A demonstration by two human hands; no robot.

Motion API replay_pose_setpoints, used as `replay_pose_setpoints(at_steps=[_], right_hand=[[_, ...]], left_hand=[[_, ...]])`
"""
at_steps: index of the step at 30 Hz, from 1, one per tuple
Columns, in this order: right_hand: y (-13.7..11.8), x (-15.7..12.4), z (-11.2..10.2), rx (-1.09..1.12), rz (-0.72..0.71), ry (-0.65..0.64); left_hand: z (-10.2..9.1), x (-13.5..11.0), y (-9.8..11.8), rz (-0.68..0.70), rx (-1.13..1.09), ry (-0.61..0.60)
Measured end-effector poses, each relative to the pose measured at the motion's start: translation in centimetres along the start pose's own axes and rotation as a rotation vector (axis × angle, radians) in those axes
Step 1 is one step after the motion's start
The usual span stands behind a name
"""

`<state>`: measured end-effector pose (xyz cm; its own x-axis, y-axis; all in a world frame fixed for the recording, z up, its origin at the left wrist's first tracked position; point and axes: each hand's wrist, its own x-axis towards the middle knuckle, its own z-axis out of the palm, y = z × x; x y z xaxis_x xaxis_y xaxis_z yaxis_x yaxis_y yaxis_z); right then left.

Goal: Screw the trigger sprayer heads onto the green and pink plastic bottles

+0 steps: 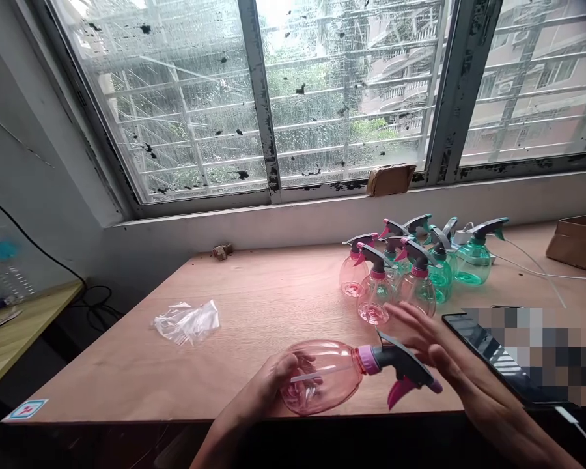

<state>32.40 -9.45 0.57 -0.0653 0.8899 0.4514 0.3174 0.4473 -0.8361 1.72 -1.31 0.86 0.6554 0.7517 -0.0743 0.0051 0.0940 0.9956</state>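
Observation:
A clear pink spray bottle [325, 376] lies on its side over the table's front edge, its grey and pink trigger head pointing right. My left hand [279, 378] grips its base, with fingers showing through the plastic behind it. Beside the trigger head, my right hand [439, 345] is open, fingers stretched out; whether it touches the head I cannot tell. Just beyond that hand stand several upright spray bottles, among them a pink one [372, 299] in front and a green one [473, 260] at the right.
Crumpled clear plastic [188, 322] lies on the wooden table [127, 378] at the left. A dark tablet-like device [488, 355] lies at the right, near white cables and a cardboard box [579, 241]. Behind the table is a windowsill holding a small brown box [390, 180].

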Motion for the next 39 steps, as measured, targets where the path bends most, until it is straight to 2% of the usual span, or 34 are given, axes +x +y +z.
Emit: replay_pose_setpoints(at_steps=[2,4,5,10,13,15,18,21,23,27,32,36,39], right_hand=[[0.0,0.4,0.7,0.104,0.094,-0.098],[-0.1,0.5,1.4,0.049,0.102,-0.181],[-0.2,0.5,1.6,-0.021,0.064,-0.195],[-0.7,0.7,0.5,-0.373,-0.463,-0.184],[-0.7,0.5,-1.1,-0.513,-0.567,-0.123],[-0.7,0.1,-2.0,-0.529,-0.535,-0.056],[-0.6,-0.4,-2.4,-0.500,-0.304,0.108],[0.0,-0.2,-1.6,-0.466,-0.100,0.118],[1.0,0.4,-0.5,-0.457,-0.085,0.061],[3.9,1.7,1.5,-0.563,-0.209,0.018],[6.2,1.8,2.6,-0.679,-0.222,-0.046],[5.3,1.8,2.1,-0.675,-0.188,-0.124],[3.0,3.4,1.5,-0.626,-0.235,0.026]], left_hand=[[0.3,0.1,0.0,0.044,0.036,0.011],[0.6,0.1,0.1,0.074,0.071,0.022],[0.7,0.0,0.1,0.081,0.086,0.026],[0.6,-0.3,0.0,0.080,0.139,0.045],[0.4,-0.3,-0.1,0.112,0.175,0.101],[0.3,-0.2,-0.2,0.143,0.215,0.186],[0.0,-0.1,-0.7,0.173,0.299,0.356],[-1.1,0.0,-1.4,0.181,0.416,0.515],[-2.3,0.1,-1.6,0.179,0.508,0.616],[-4.9,0.1,-1.4,0.127,0.650,0.748],[-6.2,-0.9,-0.5,0.032,0.817,0.816],[-6.9,-1.0,1.3,-0.041,0.969,0.719],[-7.8,0.4,3.0,-0.106,1.062,0.610]])
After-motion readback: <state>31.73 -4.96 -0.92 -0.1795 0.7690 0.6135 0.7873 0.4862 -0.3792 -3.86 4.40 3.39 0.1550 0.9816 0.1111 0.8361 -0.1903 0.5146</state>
